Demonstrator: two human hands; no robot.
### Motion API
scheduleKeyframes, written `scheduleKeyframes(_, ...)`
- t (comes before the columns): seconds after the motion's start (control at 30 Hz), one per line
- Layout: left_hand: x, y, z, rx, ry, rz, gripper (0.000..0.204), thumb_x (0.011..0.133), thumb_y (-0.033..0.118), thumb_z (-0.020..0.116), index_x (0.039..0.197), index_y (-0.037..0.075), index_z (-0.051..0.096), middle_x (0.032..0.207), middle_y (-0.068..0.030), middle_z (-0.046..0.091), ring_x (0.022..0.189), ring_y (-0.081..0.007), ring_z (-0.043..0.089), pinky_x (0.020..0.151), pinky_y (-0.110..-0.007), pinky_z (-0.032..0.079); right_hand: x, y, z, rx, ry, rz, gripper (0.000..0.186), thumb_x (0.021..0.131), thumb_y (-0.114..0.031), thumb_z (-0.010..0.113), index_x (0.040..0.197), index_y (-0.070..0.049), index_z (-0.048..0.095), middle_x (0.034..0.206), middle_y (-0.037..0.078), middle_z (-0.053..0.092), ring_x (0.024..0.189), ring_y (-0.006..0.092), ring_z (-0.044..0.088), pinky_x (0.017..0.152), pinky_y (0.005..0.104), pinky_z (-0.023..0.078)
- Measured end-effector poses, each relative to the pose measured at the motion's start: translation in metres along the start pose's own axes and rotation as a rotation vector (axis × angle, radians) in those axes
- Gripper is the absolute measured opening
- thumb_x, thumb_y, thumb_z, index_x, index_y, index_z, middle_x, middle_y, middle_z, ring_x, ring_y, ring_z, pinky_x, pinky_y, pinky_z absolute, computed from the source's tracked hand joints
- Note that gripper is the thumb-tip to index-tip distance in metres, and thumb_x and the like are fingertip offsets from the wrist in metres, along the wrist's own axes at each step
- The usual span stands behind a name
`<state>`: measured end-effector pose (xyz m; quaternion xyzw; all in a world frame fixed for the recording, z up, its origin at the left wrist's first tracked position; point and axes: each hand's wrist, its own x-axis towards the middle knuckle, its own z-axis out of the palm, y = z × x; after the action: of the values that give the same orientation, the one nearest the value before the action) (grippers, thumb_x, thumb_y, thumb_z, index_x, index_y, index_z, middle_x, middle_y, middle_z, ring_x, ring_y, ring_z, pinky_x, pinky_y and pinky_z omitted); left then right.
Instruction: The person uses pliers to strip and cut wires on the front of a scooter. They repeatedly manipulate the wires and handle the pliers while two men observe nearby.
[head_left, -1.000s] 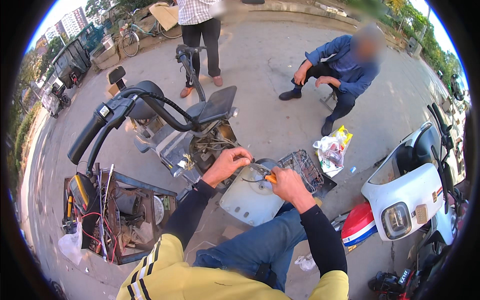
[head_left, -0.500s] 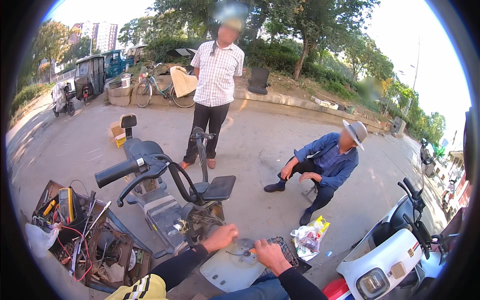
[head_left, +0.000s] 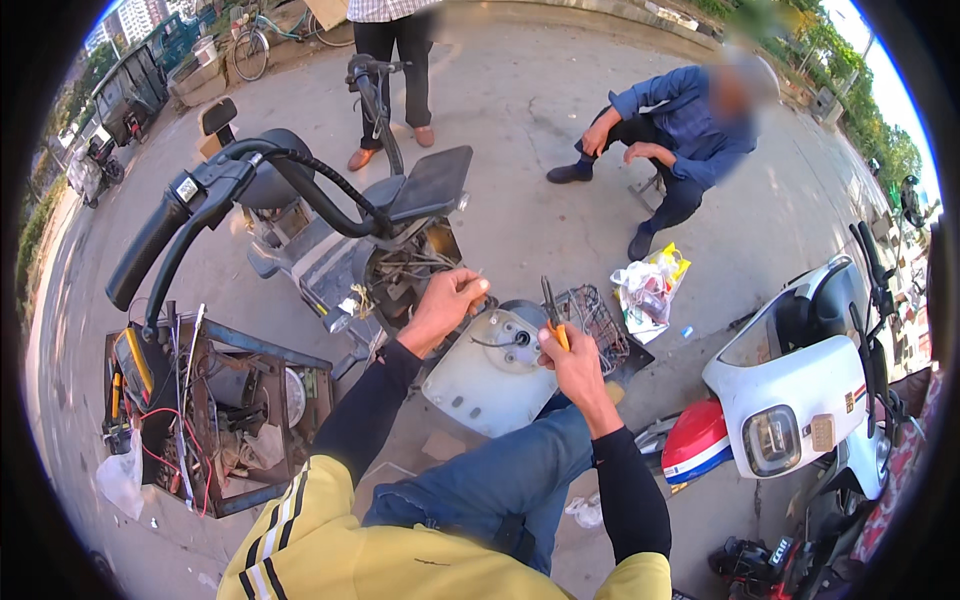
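one pair of orange-handled pliers (head_left: 551,308) is gripped in the right hand (head_left: 575,368) beside the pale panel (head_left: 478,395), tips outward perhaps for leverage, while the left hand (head_left: 442,310) curls nearby, its hold unclear.

Bright daylight across pavement (head_left: 520,170), fisheye bending, blue-fringed black rim, blur over the seated person's head (head_left: 738,95)

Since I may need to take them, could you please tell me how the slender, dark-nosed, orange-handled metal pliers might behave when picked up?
The pliers would probably feel stiff, given their straight metal nose. They may be fairly heavy for their slim size, appearing mostly metal. The orange covering perhaps makes them less slippery, though the right hand hides part of it.
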<state>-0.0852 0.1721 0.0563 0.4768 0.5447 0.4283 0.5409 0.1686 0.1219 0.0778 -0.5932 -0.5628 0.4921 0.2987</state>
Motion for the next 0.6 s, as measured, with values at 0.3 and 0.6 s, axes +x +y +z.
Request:
scheduleKeyframes(0.3,-0.021,-0.020,0.012,-0.534,0.064,-0.174,0.014,0.104,0.015,0.066,0.104,0.001,0.069,0.101,-0.0078,0.072,0.092,-0.0155,0.068,0.085,-0.032,0.058,-0.045,0.009,0.086,-0.534,0.330,-0.176,0.045,0.094,-0.033,0.075,0.123,0.000,0.064,0.105,0.015,0.064,0.096,0.0366,0.069,0.076,0.0487,0.054)
scheduleKeyframes(0.6,-0.022,-0.031,0.024,-0.690,0.092,-0.148,0.012,0.105,0.012,0.062,0.105,0.001,0.066,0.103,-0.0078,0.070,0.096,-0.0196,0.068,0.088,-0.036,0.057,-0.031,0.014,0.104,-0.706,0.517,-0.220,0.047,0.089,-0.027,0.078,0.125,-0.003,0.060,0.105,0.013,0.061,0.095,0.0343,0.067,0.076,0.0484,0.054)
